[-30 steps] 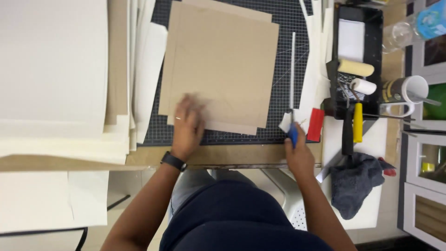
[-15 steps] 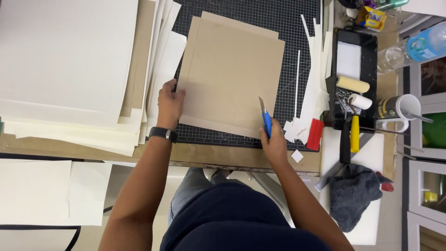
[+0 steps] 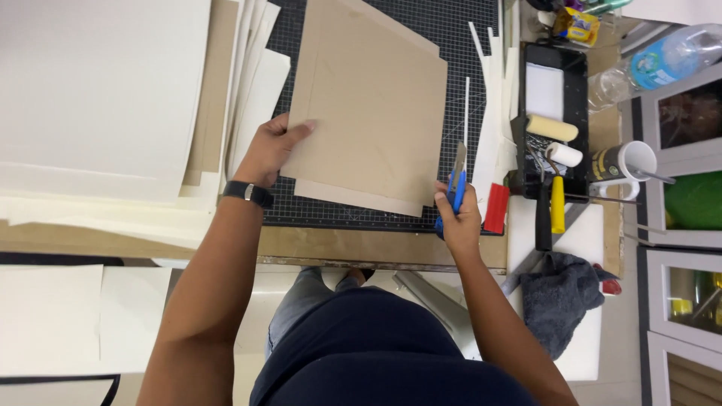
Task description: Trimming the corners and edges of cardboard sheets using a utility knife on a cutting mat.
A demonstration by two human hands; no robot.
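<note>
From the head camera, the left hand (image 3: 272, 150) pinched the left edge of stacked brown cardboard sheets (image 3: 372, 105) on a black gridded cutting mat (image 3: 466, 30). The right hand (image 3: 459, 218) was closed around a blue-handled utility knife (image 3: 456, 184) beside the stack's right edge. A clean cut likely needed the sheets pressed flat and fingers kept off the blade's line.

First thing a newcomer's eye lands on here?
Probably the stack of flat brown cardboard sheets lying tilted on the black gridded cutting mat at centre, with the left hand gripping their left edge. Next, the blue-handled utility knife in the right hand at the stack's right side, beside a black paint tray holding rollers.
</note>
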